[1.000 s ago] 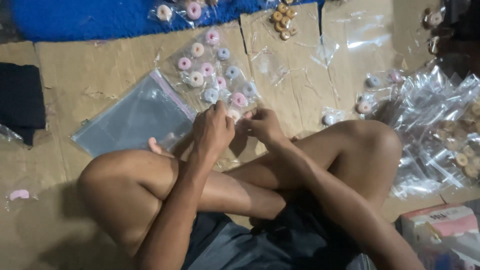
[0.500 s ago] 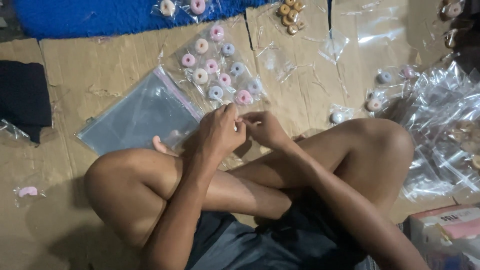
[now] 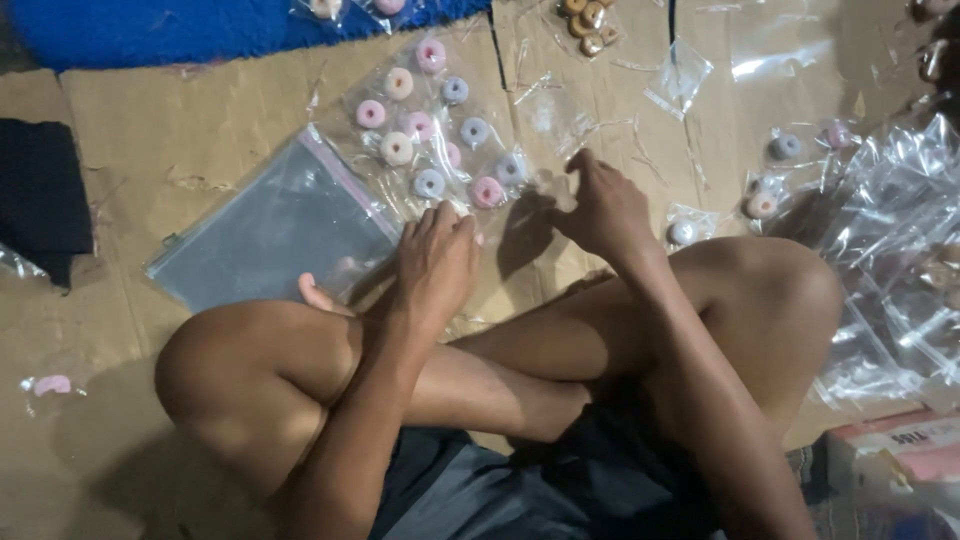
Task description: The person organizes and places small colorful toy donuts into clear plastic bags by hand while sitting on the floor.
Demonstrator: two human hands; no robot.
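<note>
The left hand (image 3: 437, 262) hides its own fingertips, so a grip cannot be told. The box (image 3: 893, 462) is cut off at the edge. The bag pile (image 3: 900, 230) looks blurry.

My left hand (image 3: 437, 262) lies palm down, fingers together, past my crossed shins; my right hand (image 3: 604, 208) is raised beside it, fingertips pinched
</note>
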